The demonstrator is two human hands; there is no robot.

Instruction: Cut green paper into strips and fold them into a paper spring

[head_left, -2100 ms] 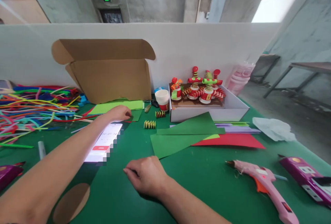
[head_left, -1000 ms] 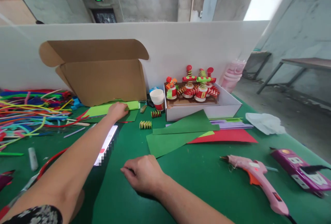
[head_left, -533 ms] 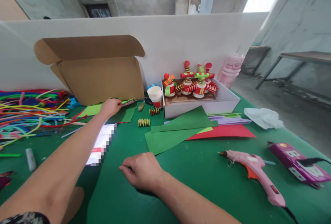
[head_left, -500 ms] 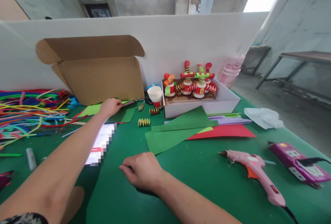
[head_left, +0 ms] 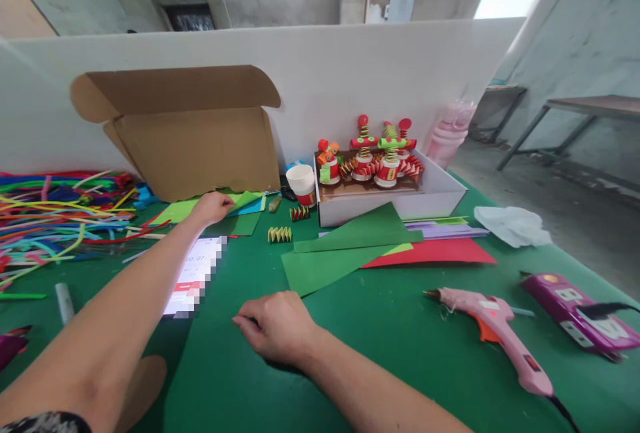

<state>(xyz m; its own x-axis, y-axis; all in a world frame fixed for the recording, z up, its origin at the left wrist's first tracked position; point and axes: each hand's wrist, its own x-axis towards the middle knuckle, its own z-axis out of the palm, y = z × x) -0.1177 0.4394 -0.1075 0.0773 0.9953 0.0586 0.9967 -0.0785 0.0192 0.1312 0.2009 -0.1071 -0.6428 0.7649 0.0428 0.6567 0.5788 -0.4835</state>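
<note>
My left hand (head_left: 213, 207) reaches over a stack of coloured paper in front of the cardboard lid. Its fingers are closed on the raised edge of a green paper sheet (head_left: 245, 201), and blue paper (head_left: 257, 204) shows under that edge. Light green paper (head_left: 173, 212) lies left of the hand. My right hand (head_left: 277, 326) rests on the table, fingers curled in, with nothing visible in it. Beyond it lie folded paper springs, one yellow (head_left: 279, 235) and one red and green (head_left: 300, 213), near a paper cup (head_left: 302, 185).
Pipe cleaners (head_left: 60, 220) are heaped at left, beside a phone (head_left: 193, 276). A white box (head_left: 390, 210) holds several paper-cup figures. Green sheets (head_left: 345, 256) and red paper (head_left: 435, 253) lie before it. At right are a pink glue gun (head_left: 493, 320), a purple device (head_left: 575, 313) and tissue (head_left: 513, 225).
At my left fingertips, a pinkish-grey edge showed earlier; now a green sheet's edge is raised there with blue paper exposed beneath. My right hand has stayed in place.
</note>
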